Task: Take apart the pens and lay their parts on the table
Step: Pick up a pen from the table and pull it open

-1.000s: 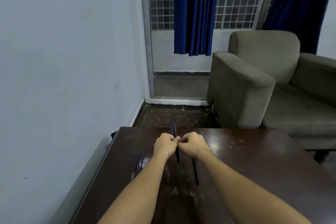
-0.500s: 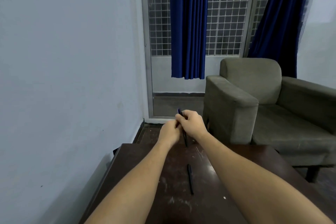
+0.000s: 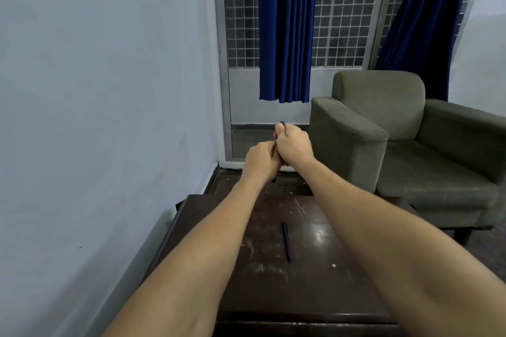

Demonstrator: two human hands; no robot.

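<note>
Both hands are raised together above the far edge of the dark wooden table point(image 3: 342, 290), gripping one dark pen point(image 3: 282, 123) held roughly upright. My right hand point(image 3: 294, 146) holds its upper part, with the blue tip poking out above the fingers. My left hand point(image 3: 260, 160) grips the lower part, and a short dark end sticks out below it. Most of that pen is hidden inside the fists. A second dark pen point(image 3: 286, 241) lies lengthwise on the table between my forearms.
A grey-green armchair point(image 3: 397, 145) stands right of the table's far end. A pale wall point(image 3: 95, 117) runs close along the left. Blue curtains point(image 3: 286, 27) hang over a grilled window and door behind.
Both hands have lifted the pen from the table surface up and away, and the view has tilted up. The thin refills at the table's left are no longer in view.
</note>
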